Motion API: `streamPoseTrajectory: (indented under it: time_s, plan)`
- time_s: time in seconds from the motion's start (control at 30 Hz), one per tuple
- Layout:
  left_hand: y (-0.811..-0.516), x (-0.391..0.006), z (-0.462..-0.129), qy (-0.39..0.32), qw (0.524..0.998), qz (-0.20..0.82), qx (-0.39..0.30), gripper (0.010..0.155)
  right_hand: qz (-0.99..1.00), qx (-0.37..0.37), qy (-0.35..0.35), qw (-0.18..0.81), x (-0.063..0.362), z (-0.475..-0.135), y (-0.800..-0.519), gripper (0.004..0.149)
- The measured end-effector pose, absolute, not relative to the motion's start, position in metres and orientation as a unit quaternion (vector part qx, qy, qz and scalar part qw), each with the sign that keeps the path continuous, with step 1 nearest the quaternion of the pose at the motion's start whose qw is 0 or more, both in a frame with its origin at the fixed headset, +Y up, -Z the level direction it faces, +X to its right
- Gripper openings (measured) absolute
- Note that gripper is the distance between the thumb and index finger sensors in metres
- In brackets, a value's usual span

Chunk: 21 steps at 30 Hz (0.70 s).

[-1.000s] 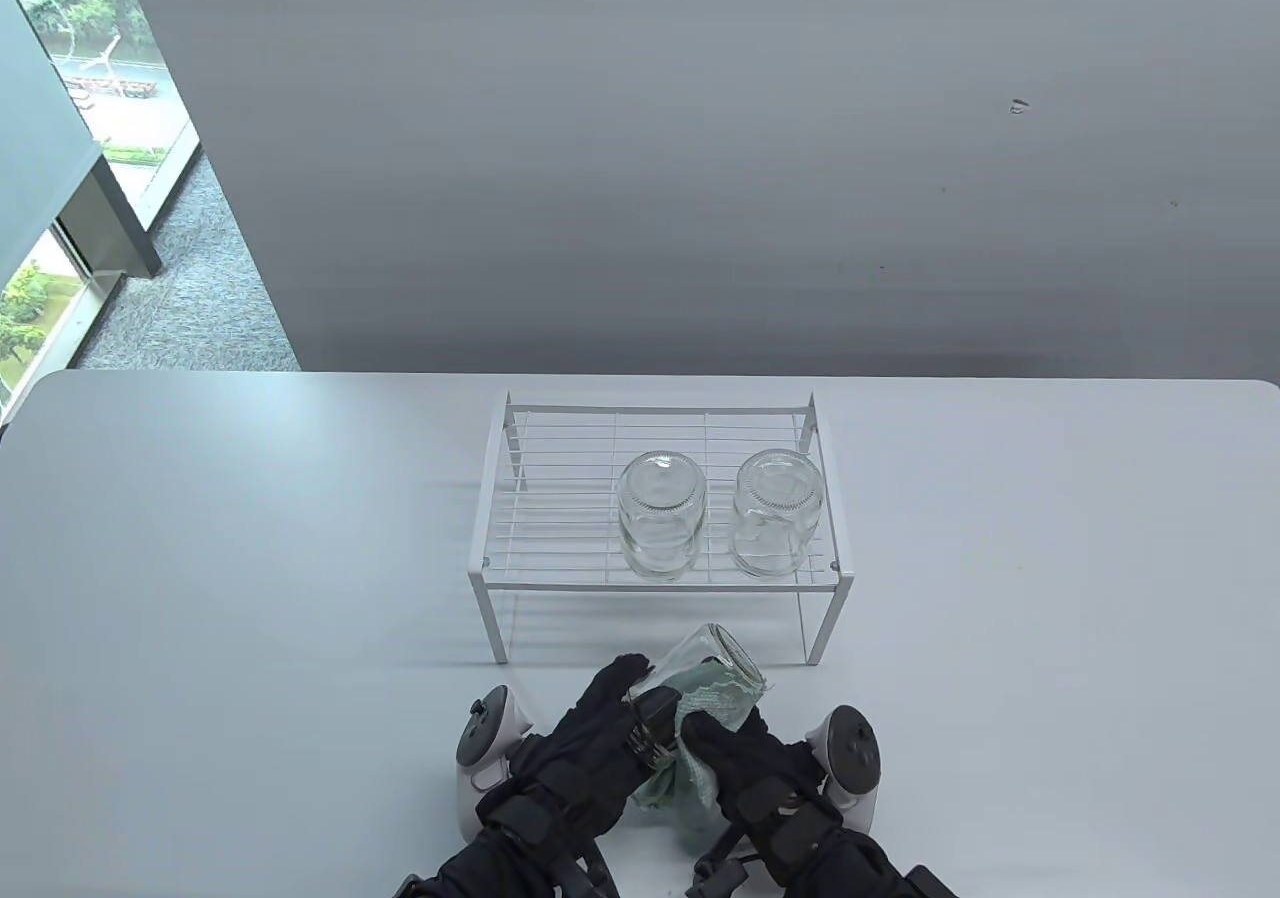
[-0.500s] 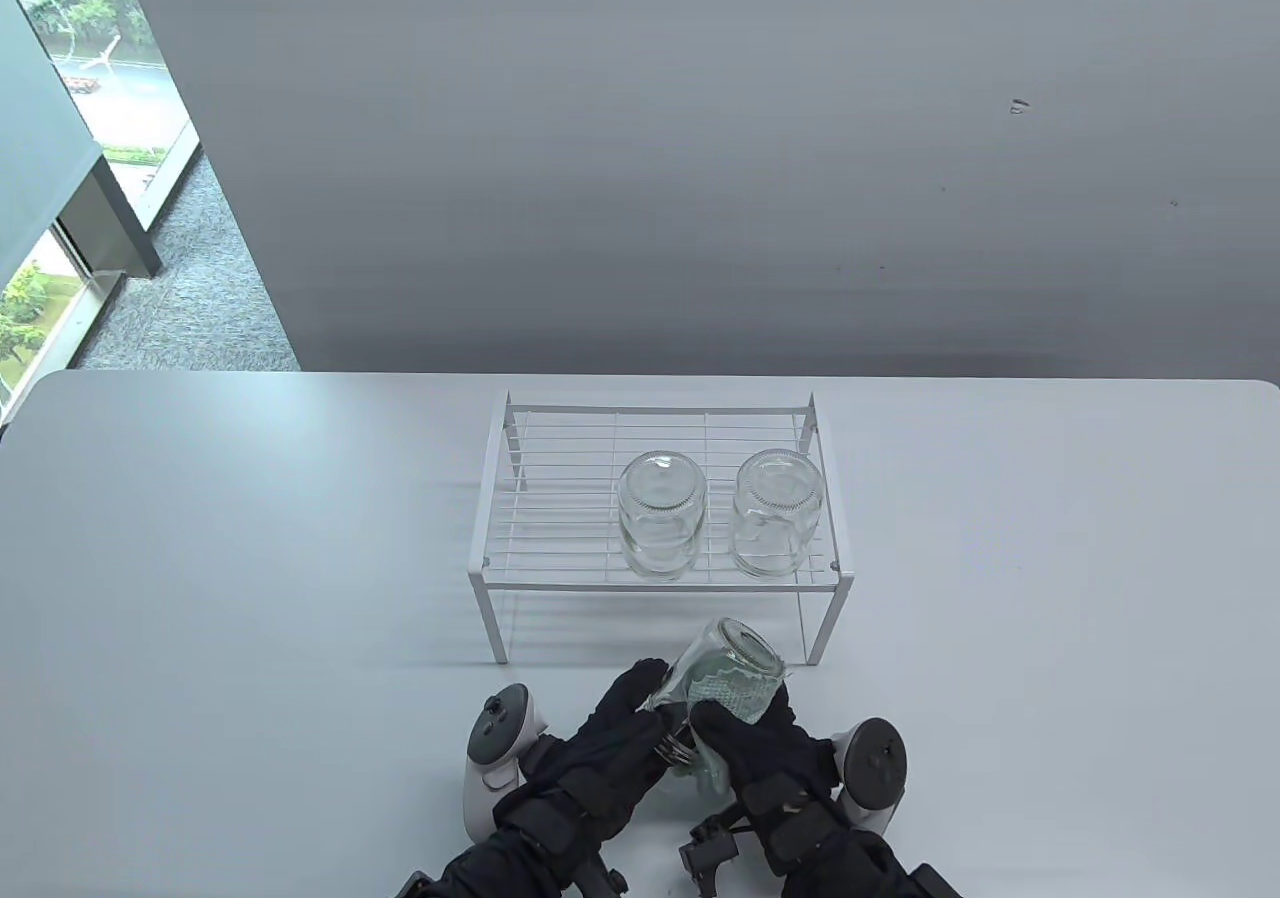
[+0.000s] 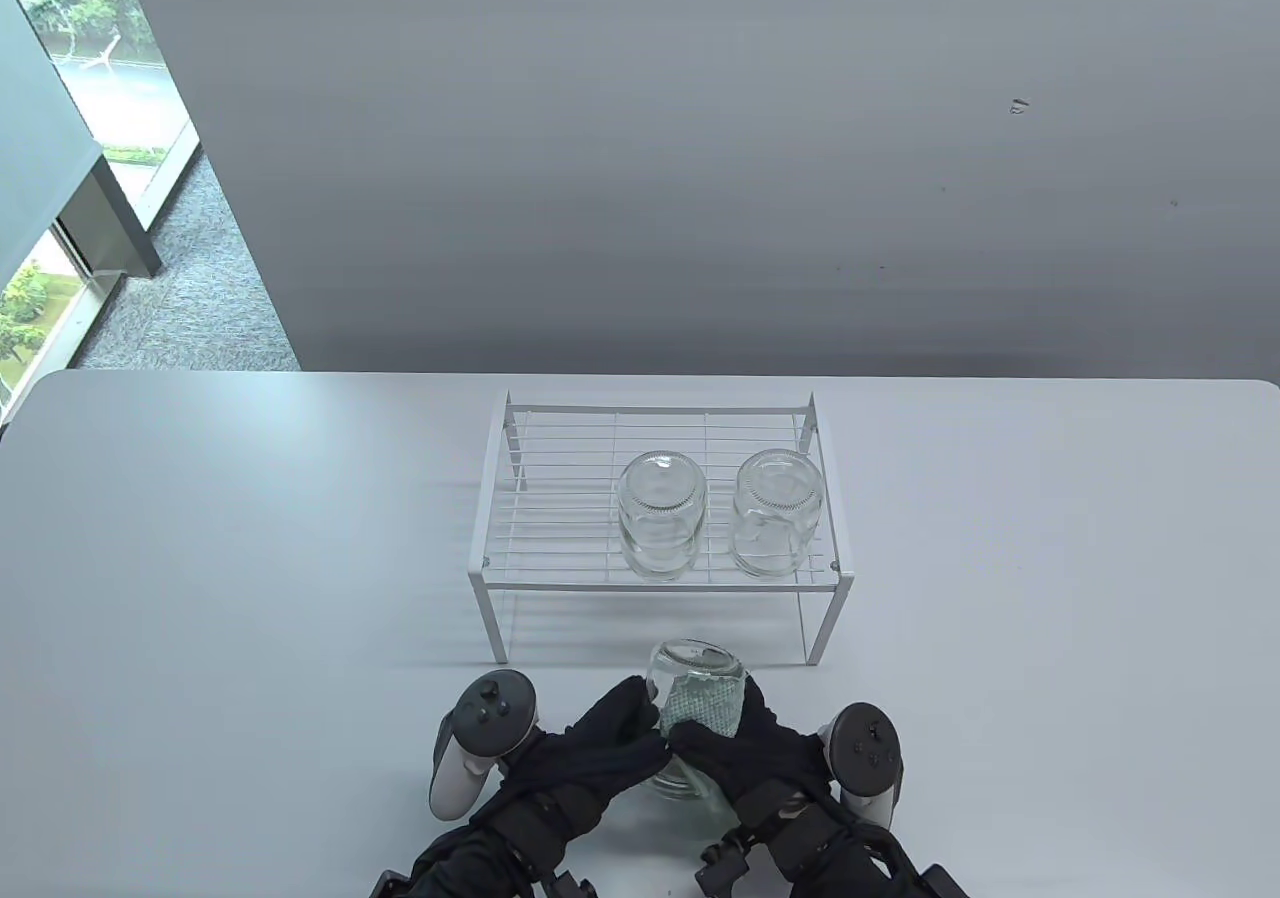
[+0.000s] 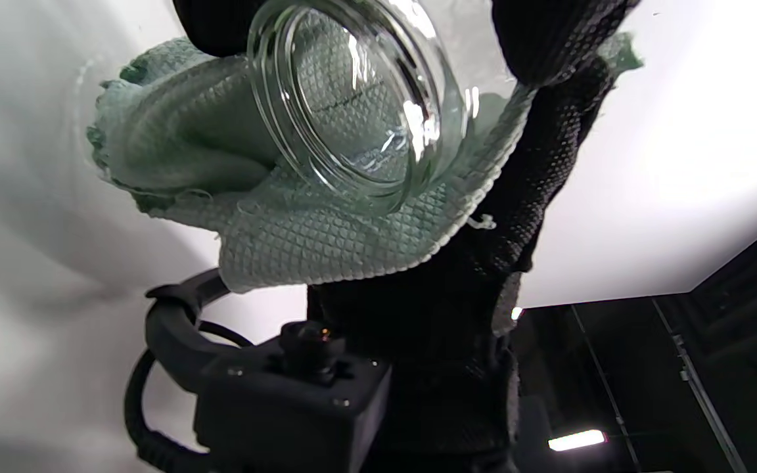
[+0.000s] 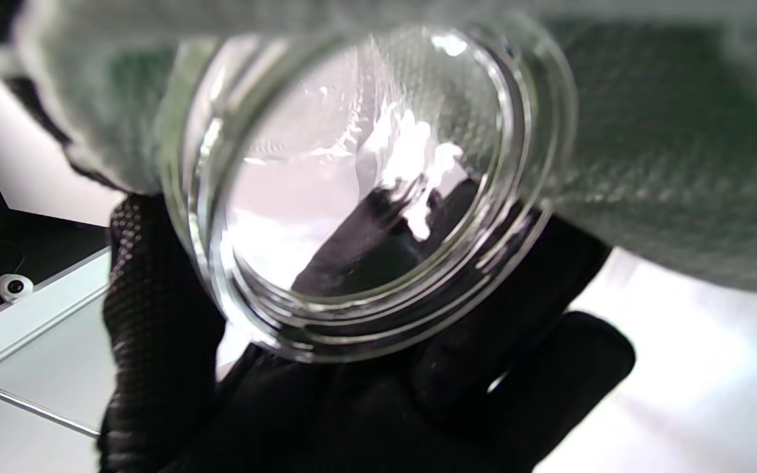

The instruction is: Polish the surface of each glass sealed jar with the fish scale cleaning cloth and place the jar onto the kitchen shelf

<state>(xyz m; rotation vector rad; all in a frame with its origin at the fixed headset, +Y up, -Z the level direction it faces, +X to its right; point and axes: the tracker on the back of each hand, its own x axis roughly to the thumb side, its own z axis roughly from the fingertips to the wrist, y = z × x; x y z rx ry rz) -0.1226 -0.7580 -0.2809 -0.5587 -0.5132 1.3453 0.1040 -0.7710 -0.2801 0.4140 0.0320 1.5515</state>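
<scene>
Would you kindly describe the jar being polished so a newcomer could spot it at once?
Find the white wire shelf mid-table; just in front of it two gloved hands meet. The jar sits between them, wrapped in a green cloth, unlike the two jars standing on the shelf.

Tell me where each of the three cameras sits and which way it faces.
Table view: above the table's near edge, looking down at the shelf with two jars, left hand and right hand entering from below.
Left wrist view: under the left wrist, looking up at the held jar, cloth and right glove.
Right wrist view: facing the jar's mouth, left glove behind.
All three share the jar and cloth.
</scene>
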Motion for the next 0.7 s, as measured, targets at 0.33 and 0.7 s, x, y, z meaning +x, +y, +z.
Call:
streamPoseTrajectory:
  time_s: [0.33,0.7]
  plan:
    - [-0.771,-0.129,-0.283,-0.173,0.686,0.653,-0.270,0.111,0.725,0.241,0.009,0.645,0.099,-0.279,-0.762,0.075]
    - [-0.756,-0.152,-0.291,-0.159,0.682,0.690,-0.181,0.109,0.738,0.247,-0.007,0.628,0.106,-0.284,-0.761,0.053]
